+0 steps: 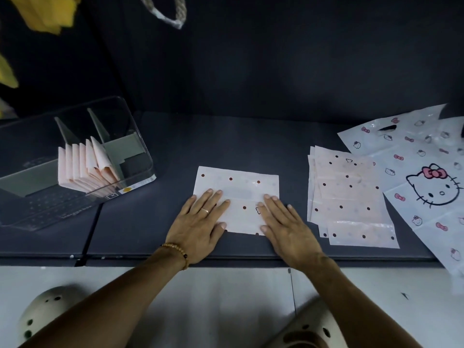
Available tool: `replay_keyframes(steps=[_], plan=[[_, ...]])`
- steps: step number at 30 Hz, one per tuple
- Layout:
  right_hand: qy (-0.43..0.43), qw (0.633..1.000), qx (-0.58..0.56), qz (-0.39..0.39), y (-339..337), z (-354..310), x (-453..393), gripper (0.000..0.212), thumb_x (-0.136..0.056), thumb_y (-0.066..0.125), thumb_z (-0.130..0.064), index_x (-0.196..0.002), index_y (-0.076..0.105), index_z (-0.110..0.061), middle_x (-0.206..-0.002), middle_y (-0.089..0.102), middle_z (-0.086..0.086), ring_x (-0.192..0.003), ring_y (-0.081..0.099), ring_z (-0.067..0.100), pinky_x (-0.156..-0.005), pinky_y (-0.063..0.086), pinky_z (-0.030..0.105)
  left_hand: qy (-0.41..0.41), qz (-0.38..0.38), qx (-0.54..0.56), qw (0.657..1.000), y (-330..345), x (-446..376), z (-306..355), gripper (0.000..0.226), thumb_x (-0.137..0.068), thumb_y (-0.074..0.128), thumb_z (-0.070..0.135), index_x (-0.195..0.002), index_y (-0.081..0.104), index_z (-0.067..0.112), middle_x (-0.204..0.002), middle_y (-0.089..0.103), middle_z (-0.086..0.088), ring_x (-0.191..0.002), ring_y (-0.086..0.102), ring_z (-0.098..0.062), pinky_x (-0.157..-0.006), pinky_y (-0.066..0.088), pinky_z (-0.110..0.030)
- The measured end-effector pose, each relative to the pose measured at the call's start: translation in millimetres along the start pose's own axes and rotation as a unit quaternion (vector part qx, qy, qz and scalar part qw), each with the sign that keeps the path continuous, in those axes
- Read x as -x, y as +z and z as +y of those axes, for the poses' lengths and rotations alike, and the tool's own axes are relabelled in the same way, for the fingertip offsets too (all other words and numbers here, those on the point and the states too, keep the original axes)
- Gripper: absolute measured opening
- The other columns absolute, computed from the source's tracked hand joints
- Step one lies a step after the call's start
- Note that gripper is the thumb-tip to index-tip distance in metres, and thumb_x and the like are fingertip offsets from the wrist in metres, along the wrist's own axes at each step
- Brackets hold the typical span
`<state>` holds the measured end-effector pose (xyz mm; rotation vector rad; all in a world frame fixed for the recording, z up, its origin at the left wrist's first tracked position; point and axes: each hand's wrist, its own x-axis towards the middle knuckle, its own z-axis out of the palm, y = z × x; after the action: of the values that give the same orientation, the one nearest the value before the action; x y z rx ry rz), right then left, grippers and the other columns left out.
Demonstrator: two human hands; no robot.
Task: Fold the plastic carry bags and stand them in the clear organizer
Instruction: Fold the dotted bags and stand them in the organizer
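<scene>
Flat on the dark grey mat (251, 141), both hands press a pale pink plastic bag with dark red dots (238, 189); left hand (198, 222) and right hand (286, 227) lie with fingers straight, gripping nothing. At ten o'clock, the clear plastic organizer (135, 136) holds folded pink bags (82, 164) standing upright. At three o'clock lies a stack of dotted pink bags (351, 197), overlapping white cat-print bags (426, 177)

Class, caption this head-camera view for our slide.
Both hands, left and right, press a dotted bag flat.

left hand (198, 222) flat, right hand (283, 221) flat, fingers straight
</scene>
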<state>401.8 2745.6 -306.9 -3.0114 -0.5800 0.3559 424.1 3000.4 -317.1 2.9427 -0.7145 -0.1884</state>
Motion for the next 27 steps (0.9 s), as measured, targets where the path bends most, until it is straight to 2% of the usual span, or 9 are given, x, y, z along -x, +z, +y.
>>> replay_keyframes(steps=[3,6,8,11,15,19,22,25,27], plan=[[0.024,0.999,-0.039,0.012,-5,3,7,0.054,-0.101,0.012,-0.040,-0.150,-0.005,-0.025,-0.157,-0.014,-0.007,-0.147,-0.012,0.012,-0.116,-0.013,0.025,0.002,0.002,0.006,1.000,-4,-2,0,0.055,-0.096,0.016,0.048,-0.148,0.026,0.031,-0.158,0.014,0.005,-0.147,0.008,-0.017,-0.118,0.005,-0.038],[0.041,0.995,-0.063,0.073,-11,-18,8,0.053,-0.100,0.041,-0.036,-0.147,0.034,-0.015,-0.156,0.026,0.008,-0.143,0.026,0.027,-0.118,0.017,0.037,0.002,0.002,-0.004,1.000,-6,-4,0,0.059,-0.094,0.017,0.054,-0.145,0.031,0.031,-0.157,0.021,0.004,-0.145,0.014,-0.018,-0.116,0.012,-0.039],[0.008,0.993,-0.050,0.109,-14,-29,6,0.044,-0.091,0.058,-0.037,-0.128,0.057,-0.013,-0.138,0.051,0.011,-0.125,0.051,0.028,-0.102,0.045,0.041,0.007,-0.002,-0.009,1.000,-7,-4,-2,0.065,-0.090,0.019,0.063,-0.144,0.033,0.030,-0.156,0.023,0.003,-0.144,0.016,-0.018,-0.114,0.016,-0.040],[-0.015,0.990,-0.007,0.141,-20,-34,-2,0.029,-0.077,0.077,-0.018,-0.103,0.069,-0.008,-0.109,0.068,0.012,-0.097,0.066,0.029,-0.075,0.059,0.037,0.014,-0.016,-0.009,1.000,-10,-5,-6,0.073,-0.082,0.026,0.071,-0.144,0.032,0.032,-0.157,0.021,0.004,-0.144,0.015,-0.017,-0.112,0.018,-0.040],[0.041,0.982,-0.023,0.183,-33,-36,-13,0.009,-0.078,0.074,-0.011,-0.081,0.065,-0.010,-0.068,0.067,0.007,-0.059,0.063,0.026,-0.047,0.050,0.030,0.014,0.007,0.029,0.999,-18,-9,-6,0.047,-0.093,0.035,0.049,-0.139,0.040,0.037,-0.153,0.029,0.009,-0.141,0.019,-0.013,-0.105,0.023,-0.035],[0.088,0.983,-0.107,0.116,-40,-32,-15,0.027,-0.087,0.065,-0.034,-0.110,0.067,-0.019,-0.097,0.071,0.003,-0.088,0.064,0.024,-0.081,0.051,0.035,0.004,-0.012,0.104,0.994,-32,-13,-9,0.035,-0.099,0.037,0.033,-0.131,0.051,0.035,-0.145,0.043,0.012,-0.136,0.029,-0.011,-0.101,0.029,-0.033],[0.176,0.956,-0.222,0.075,-45,-26,-14,0.014,-0.087,0.065,-0.029,-0.099,0.071,-0.025,-0.090,0.072,0.000,-0.080,0.064,0.022,-0.073,0.049,0.028,-0.021,-0.053,0.156,0.986,-48,-10,-15,0.030,-0.098,0.040,0.037,-0.107,0.066,0.026,-0.109,0.063,-0.001,-0.109,0.053,-0.021,-0.089,0.042,-0.033],[0.231,0.920,-0.313,0.043,-44,-22,-13,0.012,-0.083,0.068,-0.034,-0.090,0.071,-0.025,-0.083,0.067,-0.007,-0.078,0.061,0.015,-0.066,0.040,0.021,-0.097,-0.056,0.247,0.963,-54,-3,-21,0.034,-0.094,0.051,0.038,-0.064,0.055,0.024,-0.069,0.054,0.003,-0.077,0.055,-0.024,-0.065,0.038,-0.029],[0.255,0.910,-0.327,0.032,-40,-23,-15,0.015,-0.085,0.068,-0.036,-0.091,0.068,-0.023,-0.082,0.064,-0.007,-0.079,0.060,0.017,-0.068,0.040,0.022,-0.149,-0.038,0.279,0.948,-52,1,-27,0.029,-0.092,0.057,0.035,-0.066,0.061,0.022,-0.069,0.056,0.002,-0.076,0.057,-0.025,-0.064,0.038,-0.028]])
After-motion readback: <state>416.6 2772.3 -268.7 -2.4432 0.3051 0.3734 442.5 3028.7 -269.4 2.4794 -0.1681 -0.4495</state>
